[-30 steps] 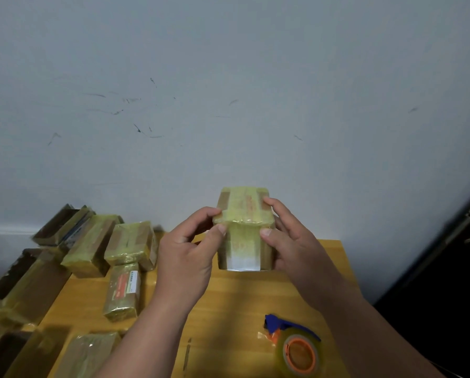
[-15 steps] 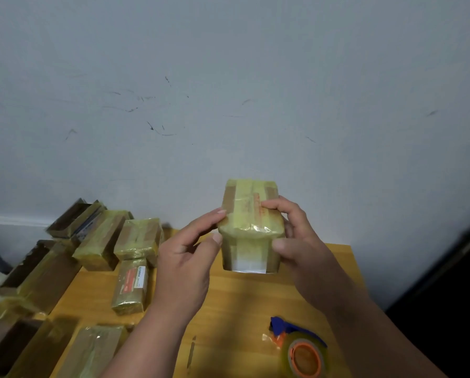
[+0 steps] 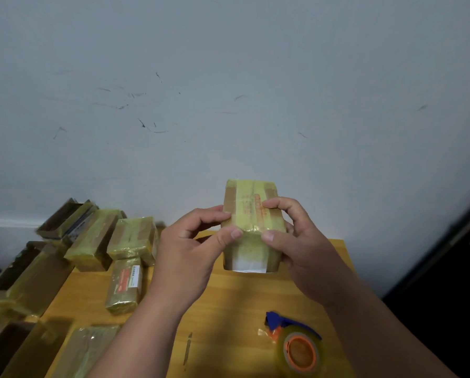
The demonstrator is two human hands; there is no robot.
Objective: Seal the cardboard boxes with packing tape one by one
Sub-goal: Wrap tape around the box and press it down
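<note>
Orange-cored tape roll (image 3: 300, 353): lain flat near the front edge of the worktop (image 3: 236, 301), right of centre, with a blue dispenser (image 3: 280, 321) at its far side; the way the two are joined cannot be made out.
Hidden or cut off: the boxes at the lower left (image 3: 18, 331) are cropped by the frame edge and blurred; the near box (image 3: 88, 350) is seen only in part. The underside of the held box (image 3: 251, 227) and the palms behind it are concealed.
Left hand (image 3: 190, 255): curled round the left side of the held box, thumb pressed on the near upper edge, index finger laid on top.
Right hand (image 3: 296, 241): curled round the right side, thumb on the near upper edge, index fingertip bent down onto the top face.
Change from earlier: the index fingers are seen bent more sharply than half a second before, and the box is tipped slightly further back.
Held box: raised above the middle of the worktop, between both hands. Brown card is wrapped in yellowish tape, red print is seen along the top, and a white label is seen at the bottom of the near face.
Taped boxes (image 3: 131, 238): stacked at the far left against the wall (image 3: 228, 91), apart from the hands.
</note>
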